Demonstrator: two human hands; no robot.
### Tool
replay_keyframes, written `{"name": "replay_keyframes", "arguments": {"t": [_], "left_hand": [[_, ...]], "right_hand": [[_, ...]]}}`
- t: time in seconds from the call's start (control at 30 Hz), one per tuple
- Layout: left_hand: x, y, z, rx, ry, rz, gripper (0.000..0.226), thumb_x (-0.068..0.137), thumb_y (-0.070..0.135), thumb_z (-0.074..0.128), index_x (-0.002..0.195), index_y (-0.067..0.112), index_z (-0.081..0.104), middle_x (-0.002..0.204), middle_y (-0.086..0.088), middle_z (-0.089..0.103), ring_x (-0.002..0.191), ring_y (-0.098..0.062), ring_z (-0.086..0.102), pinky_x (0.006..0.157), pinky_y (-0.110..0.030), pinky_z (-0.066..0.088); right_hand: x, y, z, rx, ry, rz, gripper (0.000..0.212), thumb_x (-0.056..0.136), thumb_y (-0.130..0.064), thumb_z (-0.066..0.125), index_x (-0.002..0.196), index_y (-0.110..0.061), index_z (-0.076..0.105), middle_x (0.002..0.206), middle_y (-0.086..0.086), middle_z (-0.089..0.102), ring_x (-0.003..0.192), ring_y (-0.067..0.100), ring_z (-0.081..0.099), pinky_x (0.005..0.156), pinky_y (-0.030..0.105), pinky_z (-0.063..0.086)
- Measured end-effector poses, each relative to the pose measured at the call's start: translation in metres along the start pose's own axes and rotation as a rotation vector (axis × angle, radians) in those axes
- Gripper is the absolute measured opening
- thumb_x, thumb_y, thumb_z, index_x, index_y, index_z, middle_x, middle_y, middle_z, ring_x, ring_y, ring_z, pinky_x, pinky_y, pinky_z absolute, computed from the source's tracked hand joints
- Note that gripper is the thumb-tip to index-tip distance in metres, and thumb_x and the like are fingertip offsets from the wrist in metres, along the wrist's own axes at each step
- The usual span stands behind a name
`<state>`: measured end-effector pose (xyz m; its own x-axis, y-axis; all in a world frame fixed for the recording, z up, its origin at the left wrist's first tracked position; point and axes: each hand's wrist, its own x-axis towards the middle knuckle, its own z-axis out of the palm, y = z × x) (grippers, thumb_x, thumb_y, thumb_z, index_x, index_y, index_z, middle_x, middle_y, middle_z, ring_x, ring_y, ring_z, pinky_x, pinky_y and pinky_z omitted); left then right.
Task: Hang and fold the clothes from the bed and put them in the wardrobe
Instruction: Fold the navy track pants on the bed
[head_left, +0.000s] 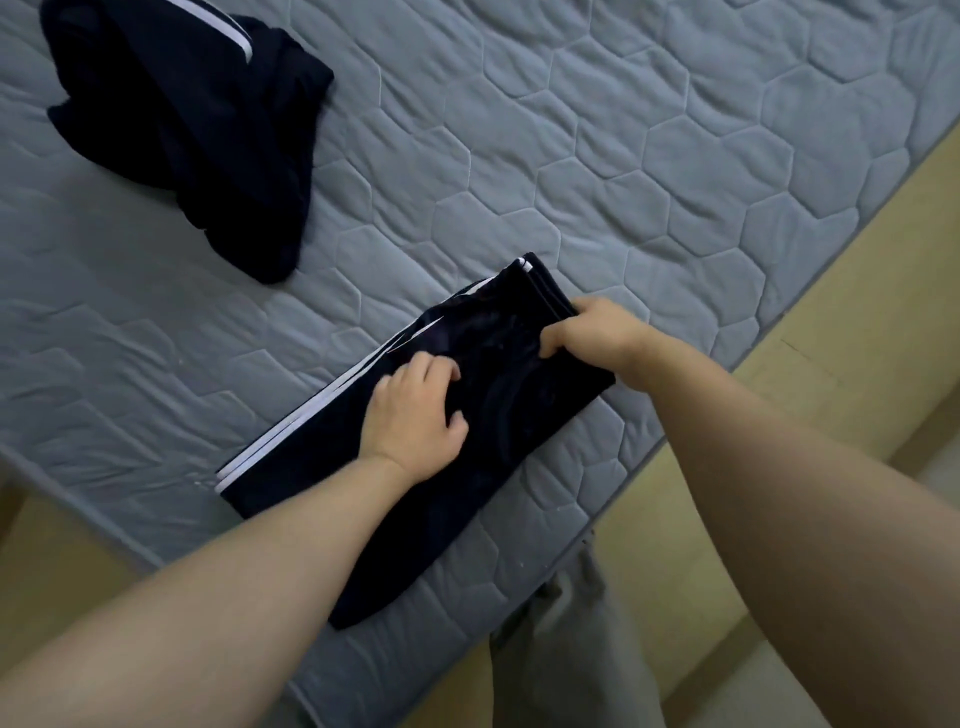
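Dark track pants (311, 467) with white side stripes lie folded lengthwise on the grey quilted mattress (623, 156), near its corner. My left hand (415, 415) rests flat on the middle of the pants, fingers spread. At the far end of the pants, my right hand (587, 332) grips the folded edge, fingers curled over the fabric. A second dark garment (197, 130) with a white stripe lies crumpled at the upper left of the mattress, away from both hands.
The mattress edge runs diagonally at the right, above a pale wooden bed frame (857, 291). The mattress corner is at the bottom, with my grey trouser leg (561, 665) just below it. Floor shows at the left edge.
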<state>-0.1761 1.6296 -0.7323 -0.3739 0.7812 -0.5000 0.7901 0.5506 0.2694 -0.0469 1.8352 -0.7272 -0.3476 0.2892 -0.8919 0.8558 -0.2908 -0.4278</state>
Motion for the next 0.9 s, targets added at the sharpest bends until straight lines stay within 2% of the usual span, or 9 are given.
{"name": "replay_keyframes", "arguments": {"t": [0.13,0.27,0.37,0.43,0.53,0.6,0.73,0.8,0.9], "left_hand": [[-0.027,-0.01,0.028,-0.271,-0.173,-0.153,0.089,0.073,0.039,0.082,0.147,0.027,0.035,0.146,0.001,0.033,0.127,-0.022,0.047,0.106,-0.039,0.045],[-0.027,-0.032,0.016,-1.33,-0.139,-0.603,0.058,0.08,0.004,0.072,0.131,0.026,0.059,0.134,-0.004,0.061,0.102,-0.01,0.066,0.08,-0.024,0.055],[-0.047,-0.078,0.004,-1.626,-0.121,-0.801,0.04,0.09,0.014,0.058,0.129,0.022,0.064,0.121,-0.001,0.071,0.1,-0.019,0.07,0.083,-0.034,0.052],[-0.072,-0.114,-0.002,-1.667,-0.076,-0.895,0.029,0.095,0.022,0.053,0.118,0.021,0.071,0.107,0.001,0.076,0.088,-0.015,0.072,0.071,-0.029,0.056],[-0.109,-0.164,-0.001,-1.59,-0.063,-1.067,0.037,0.098,0.031,0.051,0.126,0.016,0.068,0.119,-0.005,0.073,0.093,-0.019,0.07,0.067,-0.029,0.057],[-0.127,-0.192,0.0,-1.612,-0.136,-1.094,0.049,0.1,0.047,0.048,0.13,0.014,0.067,0.126,-0.008,0.07,0.1,-0.024,0.068,0.077,-0.035,0.056],[-0.15,-0.23,-0.005,-1.865,-0.27,-0.855,0.084,0.076,0.084,0.053,0.124,0.017,0.072,0.127,-0.01,0.069,0.119,-0.027,0.065,0.105,-0.043,0.048],[-0.152,-0.239,-0.003,-1.776,-0.285,-0.766,0.085,0.069,0.079,0.068,0.127,0.017,0.07,0.127,-0.008,0.069,0.123,-0.024,0.063,0.108,-0.041,0.045],[-0.148,-0.249,0.01,-1.481,-0.122,-0.728,0.051,0.072,0.025,0.089,0.118,0.015,0.07,0.111,-0.004,0.075,0.112,-0.021,0.066,0.103,-0.033,0.05]], "right_hand": [[-0.037,-0.012,0.023,0.005,-0.056,-0.125,0.018,0.074,-0.015,0.072,0.088,-0.026,0.072,0.077,-0.004,0.076,0.071,0.015,0.073,0.063,0.029,0.06],[-0.083,-0.025,0.092,-0.139,-0.044,-0.305,0.042,0.078,-0.018,0.065,0.118,-0.031,0.061,0.097,-0.005,0.072,0.09,0.016,0.067,0.076,0.031,0.056],[-0.116,-0.03,0.161,-0.247,0.05,-0.421,0.067,0.079,-0.028,0.057,0.144,-0.026,0.039,0.115,0.002,0.062,0.102,0.024,0.062,0.083,0.04,0.054],[-0.132,-0.029,0.21,-0.367,0.08,-0.458,0.086,0.084,-0.033,0.054,0.158,-0.023,0.012,0.126,0.007,0.052,0.109,0.028,0.054,0.084,0.04,0.05],[-0.142,-0.021,0.28,-0.497,0.097,-0.496,0.093,0.09,-0.035,0.052,0.159,-0.023,-0.009,0.127,0.007,0.044,0.107,0.029,0.047,0.073,0.037,0.041],[-0.14,-0.014,0.32,-0.558,0.092,-0.486,0.094,0.092,-0.035,0.051,0.159,-0.021,-0.012,0.127,0.007,0.041,0.106,0.028,0.045,0.071,0.036,0.039],[-0.128,0.002,0.388,-0.668,0.094,-0.421,0.098,0.092,-0.032,0.055,0.158,-0.021,-0.017,0.127,0.005,0.04,0.105,0.024,0.044,0.067,0.033,0.037],[-0.117,0.009,0.413,-0.718,0.123,-0.385,0.099,0.092,-0.027,0.055,0.157,-0.021,-0.019,0.126,0.004,0.04,0.106,0.024,0.044,0.066,0.033,0.038],[-0.097,0.019,0.441,-0.784,0.181,-0.332,0.1,0.091,-0.021,0.056,0.157,-0.021,-0.019,0.128,0.005,0.038,0.108,0.023,0.043,0.065,0.032,0.038]]}}
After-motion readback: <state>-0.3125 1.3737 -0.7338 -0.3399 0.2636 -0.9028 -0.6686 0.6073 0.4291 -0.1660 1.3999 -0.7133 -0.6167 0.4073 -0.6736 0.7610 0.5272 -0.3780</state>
